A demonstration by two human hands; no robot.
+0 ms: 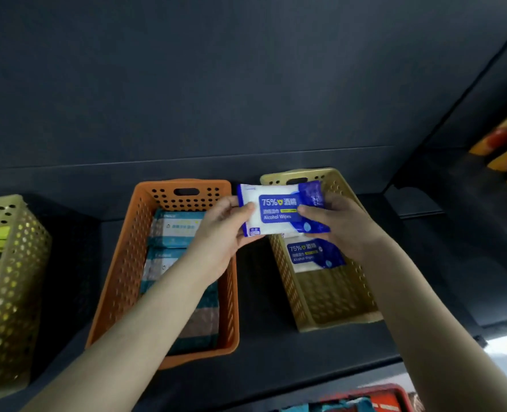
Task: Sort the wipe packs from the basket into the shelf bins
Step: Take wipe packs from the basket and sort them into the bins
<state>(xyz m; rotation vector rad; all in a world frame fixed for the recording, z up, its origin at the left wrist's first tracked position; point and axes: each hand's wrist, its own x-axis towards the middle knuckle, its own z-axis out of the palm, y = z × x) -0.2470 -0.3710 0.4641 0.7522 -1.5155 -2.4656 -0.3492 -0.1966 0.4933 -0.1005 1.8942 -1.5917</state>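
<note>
Both hands, left [227,226] & right [332,223], pinch alcohol wipes pack [279,211] by its ends over tan bin [340,318]; prob light, soft, slick film, so edge grip best.

- A dark shelf [258,292] carries three perforated plastic bins, standing apart in a row.
- Pale yellow bin [17,281] at the left, partly out of view.
- Orange bin [118,281] in the middle.
- Tan bin [338,321] to the right.

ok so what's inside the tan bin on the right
One blue wipes pack lies in the tan bin, toward the back. The held pack, gripped by the left hand and right hand, covers the bin's far end, so anything there is hidden.
</note>
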